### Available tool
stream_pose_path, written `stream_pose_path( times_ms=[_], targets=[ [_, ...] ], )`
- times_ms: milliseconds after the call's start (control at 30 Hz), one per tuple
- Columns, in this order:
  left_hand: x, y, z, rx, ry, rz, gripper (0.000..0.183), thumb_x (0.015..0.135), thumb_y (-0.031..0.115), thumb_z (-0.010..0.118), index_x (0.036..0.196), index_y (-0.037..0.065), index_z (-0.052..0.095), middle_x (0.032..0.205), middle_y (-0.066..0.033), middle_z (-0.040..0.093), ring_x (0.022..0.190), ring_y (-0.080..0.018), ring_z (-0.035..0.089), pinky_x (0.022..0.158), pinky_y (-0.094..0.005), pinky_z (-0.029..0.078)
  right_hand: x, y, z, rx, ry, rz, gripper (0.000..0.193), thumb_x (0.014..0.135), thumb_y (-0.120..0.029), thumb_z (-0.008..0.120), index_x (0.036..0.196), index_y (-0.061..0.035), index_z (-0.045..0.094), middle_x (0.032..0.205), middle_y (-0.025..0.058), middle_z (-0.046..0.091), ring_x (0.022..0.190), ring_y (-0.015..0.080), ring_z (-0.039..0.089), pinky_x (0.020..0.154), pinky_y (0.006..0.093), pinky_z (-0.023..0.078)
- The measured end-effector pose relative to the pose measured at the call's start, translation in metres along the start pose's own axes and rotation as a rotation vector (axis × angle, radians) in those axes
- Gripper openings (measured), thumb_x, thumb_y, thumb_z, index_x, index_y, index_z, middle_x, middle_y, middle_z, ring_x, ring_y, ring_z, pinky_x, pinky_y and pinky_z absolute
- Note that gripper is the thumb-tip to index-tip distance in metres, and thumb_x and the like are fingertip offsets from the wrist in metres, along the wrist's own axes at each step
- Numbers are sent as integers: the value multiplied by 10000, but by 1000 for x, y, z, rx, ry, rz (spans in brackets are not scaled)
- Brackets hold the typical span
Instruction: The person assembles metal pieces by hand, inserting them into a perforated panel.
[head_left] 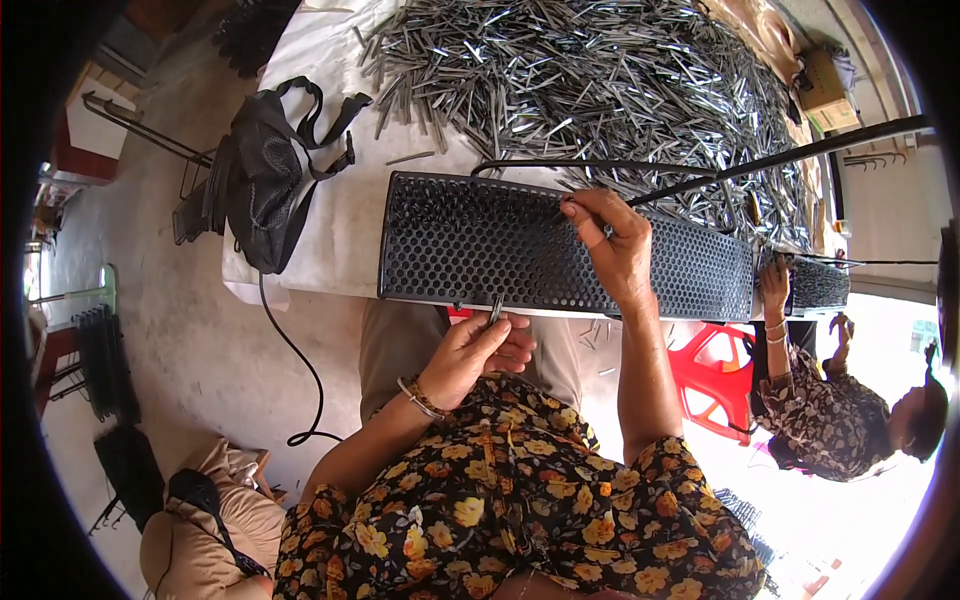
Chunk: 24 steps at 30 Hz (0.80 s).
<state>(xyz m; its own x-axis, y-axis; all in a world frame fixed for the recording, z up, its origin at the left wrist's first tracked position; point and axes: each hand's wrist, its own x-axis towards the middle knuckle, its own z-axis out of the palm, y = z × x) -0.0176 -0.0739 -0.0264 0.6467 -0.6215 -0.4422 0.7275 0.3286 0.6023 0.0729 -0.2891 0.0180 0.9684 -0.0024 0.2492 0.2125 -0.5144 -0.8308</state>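
Your left hand (478, 355) pinches a few dark strips (497, 309) between thumb and fingers, just off the near long edge of the black perforated panel (450, 262), probably to keep spares close. Your right hand (618, 245) has thumb and forefinger drawn together at the panel's far edge; whether a strip sits between them cannot be told. The panel lies along the near edge of the table (345, 225), likely so both hands reach its holes easily; dark pieces crowd the holes toward its far left corner.

Behind it, a heap of loose strips (600, 75) spreads to the table's far edge. A black bar (790, 155) slants over the heap to just behind your right hand, in the way of a straight reach there. A black bag (270, 180) rests on the left edge. Rightward along the near edge, a co-worker's hand (774, 285) touches another panel (822, 285); a red stool (708, 378) stands below.
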Motion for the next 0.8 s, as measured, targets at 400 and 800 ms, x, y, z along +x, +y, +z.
stream_pose_path(
  times_ms=[400,800],
  targets=[
    [-2,3,1,-32,-2,13,359,1017,287,411,1199,-1,524,1061,-119,638,937,-171,644,809,-303,541,-11,-12,-1,407,65,296,181,863,-113,692,970,33,682,805,45,662,628,56,549,549,209,463],
    [2,7,10,45,54,76,255,990,187,486,1115,-12,583,1067,-106,649,952,-165,646,804,-295,548,-49,-28,15,266,-389,348,179,852,-107,686,958,37,688,781,84,688,687,90,625,583,237,500]
  ],
)
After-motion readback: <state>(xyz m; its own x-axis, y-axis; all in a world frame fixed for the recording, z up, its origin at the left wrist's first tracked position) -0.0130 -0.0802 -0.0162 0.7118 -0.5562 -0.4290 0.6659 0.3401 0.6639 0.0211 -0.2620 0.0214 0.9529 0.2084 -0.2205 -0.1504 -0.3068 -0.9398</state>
